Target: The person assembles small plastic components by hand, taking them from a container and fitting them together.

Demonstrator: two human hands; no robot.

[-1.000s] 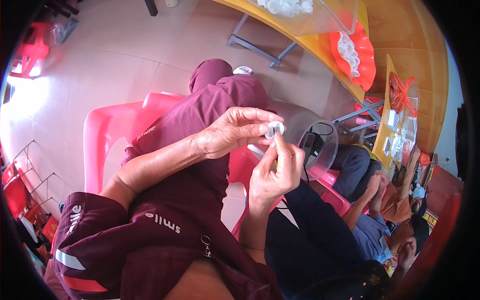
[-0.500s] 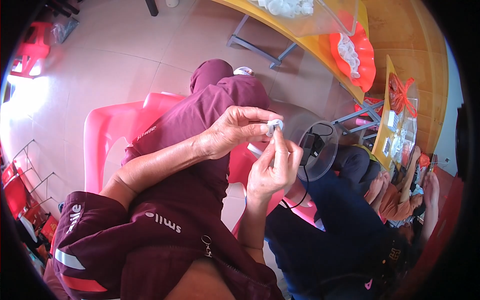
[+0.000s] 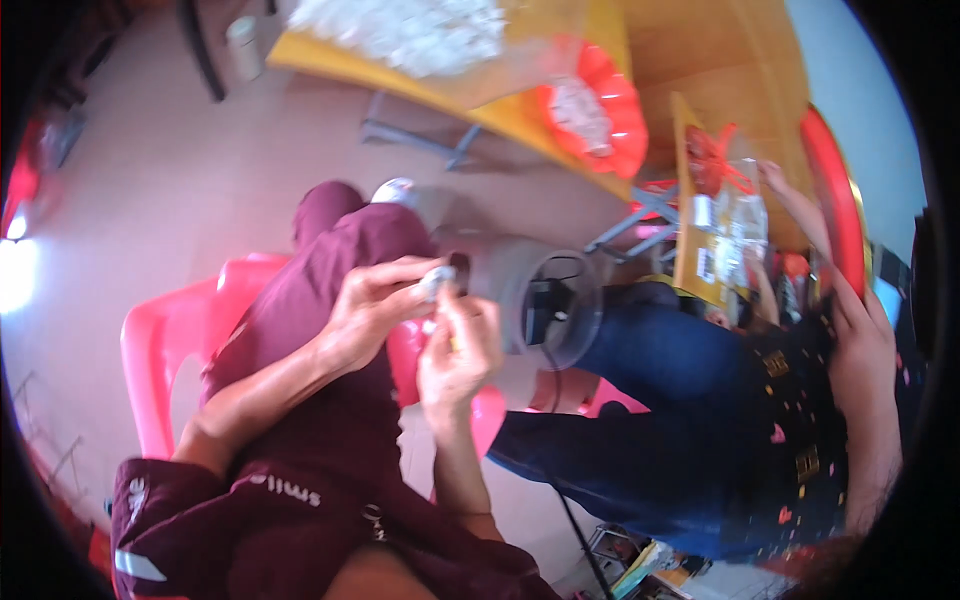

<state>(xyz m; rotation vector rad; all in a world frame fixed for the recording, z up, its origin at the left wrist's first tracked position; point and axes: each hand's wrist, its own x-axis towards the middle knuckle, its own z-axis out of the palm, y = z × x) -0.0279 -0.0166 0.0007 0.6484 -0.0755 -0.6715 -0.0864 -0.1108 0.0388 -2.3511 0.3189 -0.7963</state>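
Observation:
A small white round part (image 3: pixel 437 283) is pinched between the thumb and fingers of my left hand (image 3: pixel 368 308), above my maroon-clad lap. My right hand (image 3: pixel 460 348) meets it from the right, thumb and index finger closed in a pinch at its edge. Motion blur hides whether those right fingertips hold a separate small piece. Just right of my hands stands a clear round plastic tub (image 3: pixel 522 325) with a black device (image 3: pixel 548 308) and a cable in it.
Ahead, a yellow table (image 3: pixel 335 52) bears a heap of white parts (image 3: pixel 425 38) and a red scalloped tray (image 3: pixel 627 125) with more. A person in dark jeans (image 3: pixel 640 340) sits close on my right. A pink chair (image 3: pixel 160 350) is beneath me; metal table legs (image 3: pixel 415 140) stand ahead.
The view has swung right, so everything sits further left in it. My hands stay together at the white part. The neighbouring person's torso and raised arm now show more fully.

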